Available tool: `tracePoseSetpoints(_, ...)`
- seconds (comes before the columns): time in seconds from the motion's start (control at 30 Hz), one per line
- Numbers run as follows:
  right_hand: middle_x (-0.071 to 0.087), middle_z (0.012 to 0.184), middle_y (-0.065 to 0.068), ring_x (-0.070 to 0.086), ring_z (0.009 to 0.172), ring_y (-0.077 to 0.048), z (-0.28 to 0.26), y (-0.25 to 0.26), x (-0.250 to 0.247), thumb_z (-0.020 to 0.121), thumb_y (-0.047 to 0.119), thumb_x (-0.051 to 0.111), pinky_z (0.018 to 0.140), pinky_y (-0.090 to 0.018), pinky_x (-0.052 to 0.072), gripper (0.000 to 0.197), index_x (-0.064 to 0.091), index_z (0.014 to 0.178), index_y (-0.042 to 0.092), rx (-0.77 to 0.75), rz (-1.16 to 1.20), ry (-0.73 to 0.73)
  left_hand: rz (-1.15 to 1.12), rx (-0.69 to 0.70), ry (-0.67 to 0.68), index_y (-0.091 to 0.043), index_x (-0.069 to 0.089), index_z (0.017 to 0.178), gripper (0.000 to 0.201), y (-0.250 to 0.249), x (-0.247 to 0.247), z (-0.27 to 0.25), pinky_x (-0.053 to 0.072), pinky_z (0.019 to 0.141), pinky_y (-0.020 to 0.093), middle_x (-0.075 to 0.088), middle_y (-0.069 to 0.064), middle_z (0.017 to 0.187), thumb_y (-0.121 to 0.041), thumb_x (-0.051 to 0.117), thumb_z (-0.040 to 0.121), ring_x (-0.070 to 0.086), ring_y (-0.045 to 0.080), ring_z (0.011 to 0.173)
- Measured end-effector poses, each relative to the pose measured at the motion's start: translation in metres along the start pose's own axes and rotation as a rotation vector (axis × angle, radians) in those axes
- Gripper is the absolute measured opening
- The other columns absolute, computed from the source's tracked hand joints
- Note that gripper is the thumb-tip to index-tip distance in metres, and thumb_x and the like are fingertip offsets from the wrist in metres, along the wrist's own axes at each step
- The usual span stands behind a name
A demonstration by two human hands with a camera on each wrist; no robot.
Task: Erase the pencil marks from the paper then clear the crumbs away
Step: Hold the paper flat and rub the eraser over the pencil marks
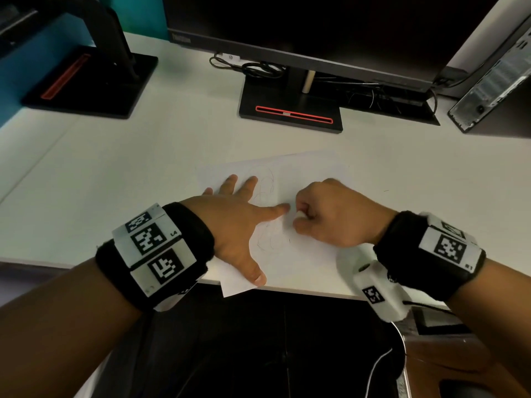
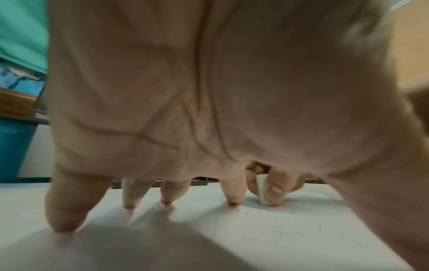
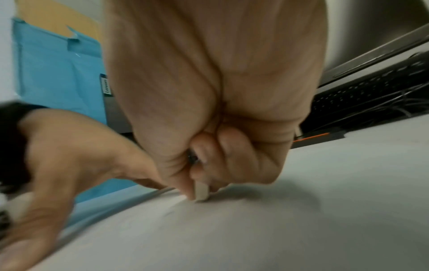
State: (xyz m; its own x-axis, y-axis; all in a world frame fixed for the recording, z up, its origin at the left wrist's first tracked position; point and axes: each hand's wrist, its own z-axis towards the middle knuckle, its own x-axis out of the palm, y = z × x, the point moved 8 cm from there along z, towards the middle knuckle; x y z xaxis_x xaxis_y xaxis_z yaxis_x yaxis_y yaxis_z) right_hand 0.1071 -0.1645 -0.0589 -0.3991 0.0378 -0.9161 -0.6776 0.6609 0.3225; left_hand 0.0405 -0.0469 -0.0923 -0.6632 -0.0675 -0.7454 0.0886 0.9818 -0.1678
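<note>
A white sheet of paper (image 1: 310, 254) with faint pencil scribbles (image 1: 265, 185) lies on the desk, its near corner hanging over the front edge. My left hand (image 1: 244, 214) lies flat on the paper's left part with fingers spread, pressing it down; in the left wrist view its fingertips (image 2: 233, 201) touch the sheet. My right hand (image 1: 330, 214) pinches a small white eraser (image 1: 300, 215) between thumb and fingers, just right of the left index fingertip. The eraser (image 3: 201, 192) has its lower end against the paper (image 3: 278, 229). The eraser (image 2: 263, 190) also shows beyond my left fingers.
A black monitor stand with a red slot (image 1: 293, 113) stands behind the paper, with cables (image 1: 258, 68) beside it. A second stand (image 1: 86, 79) sits at the far left. A computer case (image 1: 494, 90) leans at the far right. The white desk's front edge (image 1: 316, 291) runs under my wrists.
</note>
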Motion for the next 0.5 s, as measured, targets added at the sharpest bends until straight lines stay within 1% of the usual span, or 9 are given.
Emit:
tracePoseSetpoints(0.1, 0.051, 0.052, 0.003, 0.048, 0.051, -0.011, -0.014, 0.036, 0.021, 0.086, 0.021, 0.065, 0.052, -0.017, 0.035, 0.025, 0.055, 0.065, 0.014, -0.129, 0.076, 0.1, 0.007, 0.007, -0.004, -0.064, -0.019, 0.145, 0.126, 0.001, 0.001, 0.001, -0.002, 0.121, 0.061, -0.038, 0.004, 0.159, -0.078, 0.075, 0.062, -0.035, 0.033, 0.145)
tracePoseSetpoints(0.17, 0.05, 0.052, 0.005, 0.049, 0.053, -0.009, -0.019, 0.048, 0.031, 0.087, 0.021, 0.066, 0.052, -0.017, 0.036, 0.024, 0.059, 0.068, 0.009, -0.166, 0.103, 0.15, 0.022, 0.004, -0.003, -0.063, -0.02, 0.145, 0.126, 0.0, 0.001, 0.001, -0.002, 0.121, 0.06, -0.039, 0.005, 0.159, -0.078, 0.075, 0.062, -0.035, 0.034, 0.145)
tracePoseSetpoints(0.23, 0.053, 0.054, 0.007, 0.05, 0.054, -0.008, -0.016, 0.043, 0.029, 0.088, 0.022, 0.066, 0.053, -0.017, 0.037, 0.023, 0.062, 0.072, 0.007, -0.154, 0.105, 0.164, 0.027, -0.001, 0.004, -0.063, -0.02, 0.145, 0.125, 0.0, 0.0, 0.0, -0.002, 0.121, 0.06, -0.039, 0.005, 0.159, -0.078, 0.074, 0.063, -0.035, 0.034, 0.145)
tracePoseSetpoints(0.27, 0.056, 0.057, 0.008, 0.05, 0.055, -0.008, -0.011, 0.035, 0.024, 0.088, 0.023, 0.066, 0.054, -0.018, 0.038, 0.022, 0.063, 0.073, 0.006, -0.131, 0.096, 0.147, 0.025, -0.005, 0.01, -0.063, -0.019, 0.145, 0.125, 0.0, 0.0, 0.0, -0.001, 0.121, 0.06, -0.039, 0.005, 0.159, -0.078, 0.074, 0.063, -0.035, 0.033, 0.145)
tracePoseSetpoints(0.3, 0.058, 0.06, 0.007, 0.051, 0.055, -0.009, -0.006, 0.023, 0.016, 0.088, 0.023, 0.066, 0.057, -0.022, 0.04, 0.022, 0.063, 0.073, 0.007, -0.09, 0.084, 0.111, 0.02, -0.009, 0.015, -0.063, -0.02, 0.145, 0.125, -0.001, 0.0, -0.001, -0.001, 0.121, 0.06, -0.039, 0.004, 0.158, -0.078, 0.074, 0.064, -0.035, 0.033, 0.145)
tracePoseSetpoints(0.37, 0.062, 0.065, -0.002, 0.052, 0.058, -0.015, 0.002, -0.002, 0.0, 0.088, 0.025, 0.065, 0.058, -0.03, 0.042, 0.024, 0.063, 0.073, 0.007, 0.015, 0.07, 0.028, 0.021, -0.019, 0.02, -0.062, -0.022, 0.144, 0.126, -0.002, 0.0, -0.001, -0.002, 0.121, 0.06, -0.041, 0.004, 0.158, -0.079, 0.073, 0.064, -0.036, 0.033, 0.145)
tracePoseSetpoints(0.4, 0.062, 0.066, -0.007, 0.052, 0.058, -0.017, 0.005, -0.009, -0.004, 0.088, 0.026, 0.065, 0.057, -0.031, 0.042, 0.026, 0.061, 0.072, 0.006, 0.043, 0.059, -0.003, 0.025, -0.024, 0.021, -0.061, -0.022, 0.145, 0.127, -0.003, -0.001, 0.0, -0.002, 0.121, 0.06, -0.041, 0.004, 0.157, -0.079, 0.073, 0.064, -0.036, 0.033, 0.145)
tracePoseSetpoints(0.43, 0.062, 0.066, -0.01, 0.052, 0.057, -0.018, 0.005, -0.01, -0.005, 0.088, 0.025, 0.065, 0.057, -0.031, 0.042, 0.027, 0.06, 0.071, 0.005, 0.049, 0.045, -0.018, 0.026, -0.028, 0.023, -0.061, -0.023, 0.145, 0.127, -0.003, -0.001, 0.0, -0.002, 0.121, 0.06, -0.041, 0.003, 0.157, -0.079, 0.073, 0.064, -0.036, 0.033, 0.145)
tracePoseSetpoints(0.5, 0.061, 0.063, -0.008, 0.051, 0.055, -0.017, 0.001, 0.005, 0.002, 0.087, 0.023, 0.064, 0.057, -0.029, 0.041, 0.025, 0.058, 0.069, 0.007, 0.001, 0.035, 0.005, 0.022, -0.027, 0.025, -0.061, -0.021, 0.145, 0.126, -0.003, 0.0, 0.001, -0.002, 0.121, 0.06, -0.041, 0.003, 0.157, -0.079, 0.073, 0.064, -0.036, 0.033, 0.145)
